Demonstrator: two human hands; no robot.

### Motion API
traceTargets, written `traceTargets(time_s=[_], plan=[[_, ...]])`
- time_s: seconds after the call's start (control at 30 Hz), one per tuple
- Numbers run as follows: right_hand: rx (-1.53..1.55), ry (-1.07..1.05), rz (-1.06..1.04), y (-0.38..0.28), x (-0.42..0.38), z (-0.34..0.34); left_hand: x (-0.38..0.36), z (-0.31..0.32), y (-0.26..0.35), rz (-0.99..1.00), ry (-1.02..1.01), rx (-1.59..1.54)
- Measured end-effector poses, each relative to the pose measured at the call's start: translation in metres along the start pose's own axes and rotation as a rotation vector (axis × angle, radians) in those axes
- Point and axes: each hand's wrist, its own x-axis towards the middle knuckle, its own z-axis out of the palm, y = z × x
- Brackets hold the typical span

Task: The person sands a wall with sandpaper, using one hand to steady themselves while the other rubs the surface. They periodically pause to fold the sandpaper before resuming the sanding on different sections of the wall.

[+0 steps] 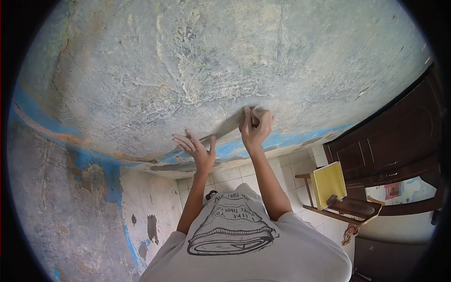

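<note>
In front of me rises a rough grey wall point(225, 61) with patchy, scraped plaster. My right hand point(256, 128) is pressed up close to it, the fingers bent and closed together around something small that I cannot make out. A shadow falls on the wall beside those fingers. Lower and to the left, my left hand point(197, 151) is raised near the wall with its fingers spread and nothing in it. Pale dust shows on its fingertips. A strip of blue paint point(291, 137) runs along the lower part of the wall, behind both hands.
On the left, a side wall point(89, 221) with peeling paint meets this one. A wooden chair point(354, 211) with a yellow board point(329, 184) on it stands at the right. Behind it is a dark wooden cabinet point(390, 136) with a mirror point(404, 191). White floor tiles point(277, 169) lie below.
</note>
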Motion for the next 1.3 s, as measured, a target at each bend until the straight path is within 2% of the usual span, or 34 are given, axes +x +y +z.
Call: traceTargets(time_s=[0.1, 0.23, 0.4, 0.5, 0.73, 0.83, 1.03, 1.2, 1.3], plan=[[0.079, 0.09, -0.038, -0.011, 0.021, 0.005, -0.001, 0.003, 0.0, -0.005, 0.007, -0.006], [0.047, 0.055, -0.02, 0.01, -0.013, 0.006, -0.002, 0.002, -0.003, -0.026, -0.015, -0.005], [0.046, 0.068, -0.094, -0.005, 0.019, 0.006, -0.001, 0.003, -0.001, -0.042, -0.019, 0.003], [-0.051, -0.027, -0.08, 0.009, -0.003, -0.001, -0.002, 0.002, -0.002, -0.037, -0.009, -0.01], [0.055, 0.046, -0.136, 0.0, 0.015, 0.005, 0.002, 0.003, 0.002, -0.003, 0.014, 0.024], [0.067, 0.026, -0.059, 0.009, -0.001, 0.002, -0.001, 0.002, 0.006, -0.078, -0.032, -0.004], [0.064, 0.058, -0.1, -0.004, 0.024, 0.001, 0.004, 0.002, 0.013, -0.105, -0.02, -0.025], [0.034, 0.012, -0.045, 0.008, -0.013, 0.0, 0.002, -0.002, 0.018, -0.1, -0.027, -0.025], [0.049, 0.035, -0.059, 0.006, 0.004, 0.001, 0.006, 0.003, 0.018, -0.092, -0.02, -0.069]])
